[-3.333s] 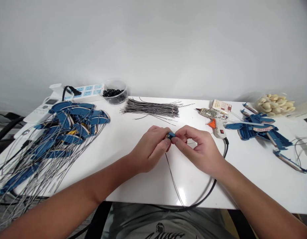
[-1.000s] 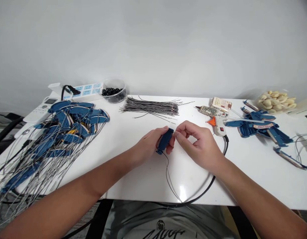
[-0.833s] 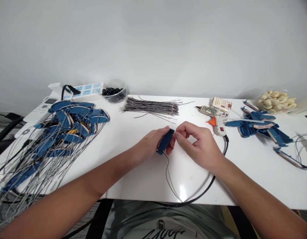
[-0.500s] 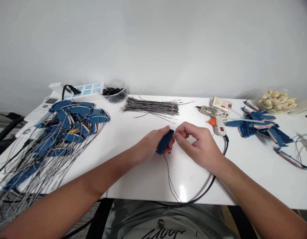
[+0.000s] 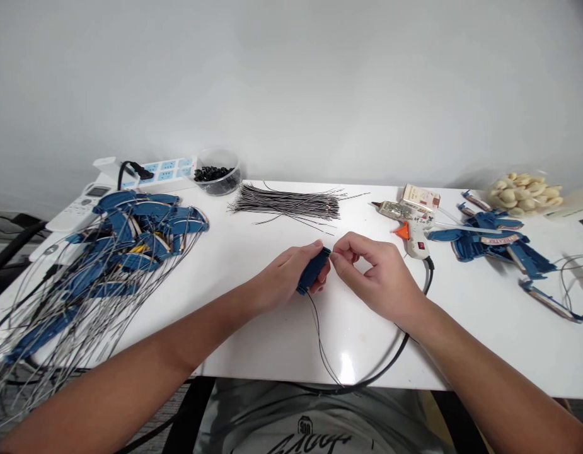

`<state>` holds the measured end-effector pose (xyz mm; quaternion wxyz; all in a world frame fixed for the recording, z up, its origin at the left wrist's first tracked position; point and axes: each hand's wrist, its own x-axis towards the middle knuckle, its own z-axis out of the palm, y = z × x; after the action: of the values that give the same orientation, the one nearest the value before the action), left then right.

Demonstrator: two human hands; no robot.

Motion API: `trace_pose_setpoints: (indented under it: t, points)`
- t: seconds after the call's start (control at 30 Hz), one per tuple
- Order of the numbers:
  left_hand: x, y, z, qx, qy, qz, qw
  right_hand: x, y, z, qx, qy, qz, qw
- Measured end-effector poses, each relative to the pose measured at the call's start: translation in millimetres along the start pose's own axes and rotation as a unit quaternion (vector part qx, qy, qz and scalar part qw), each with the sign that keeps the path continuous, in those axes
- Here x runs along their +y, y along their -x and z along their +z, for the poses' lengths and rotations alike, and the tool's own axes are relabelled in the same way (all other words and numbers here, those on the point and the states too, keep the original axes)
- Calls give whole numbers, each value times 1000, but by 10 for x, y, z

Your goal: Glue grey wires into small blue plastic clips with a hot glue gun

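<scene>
My left hand [image 5: 291, 271] is closed round a dark blue piece [image 5: 314, 270], held tilted over the middle of the white table [image 5: 272, 343]. Thin dark wires [image 5: 318, 325] hang from the lower end of that piece toward the table's front edge. Right beside its upper end, my right hand [image 5: 367, 268] has thumb and forefinger pinched together; whatever lies between the fingertips is too small to make out.
Wired blue pieces [image 5: 130, 233] lie heaped at the left, near a power strip [image 5: 166, 170] and a bowl [image 5: 219, 173] of black bits. Behind my hands is a wire bundle [image 5: 286, 203]. A glue gun [image 5: 404, 221], more blue pieces [image 5: 499, 236] and a tub [image 5: 525, 192] stand right.
</scene>
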<state>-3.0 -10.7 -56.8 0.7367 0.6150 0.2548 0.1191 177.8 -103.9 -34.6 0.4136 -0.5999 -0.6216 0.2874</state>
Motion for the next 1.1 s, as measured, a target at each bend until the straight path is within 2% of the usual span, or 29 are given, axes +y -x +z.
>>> trace_pose_setpoints:
  t: [0.17, 0.37, 0.5, 0.6, 0.7, 0.9, 1.0, 1.1]
  points:
    - [12, 8, 15, 20, -4, 9, 1000, 20, 16, -4, -6, -31, 40, 999]
    - [1, 6, 23, 28, -3, 23, 999, 47, -17, 2, -55, -127, 62, 988]
    - [-2, 13, 27, 39, -14, 27, 999, 32, -40, -12, -59, -165, 95, 980]
    - [20, 40, 32, 34, -43, 29, 998, 19, -50, -35, -83, -220, 136, 962]
    - [42, 75, 37, 38, -74, 49, 995, 31, -58, -46, -115, -299, 169, 932]
    - [61, 108, 36, 42, -124, 84, 988, 34, -67, -45, -131, -400, 217, 881]
    - [92, 115, 35, 36, -142, 89, 985, 4, -72, -45, -130, -413, 238, 870]
    - [130, 124, 38, 32, -151, 87, 984, -3, -72, -41, -120, -407, 251, 870]
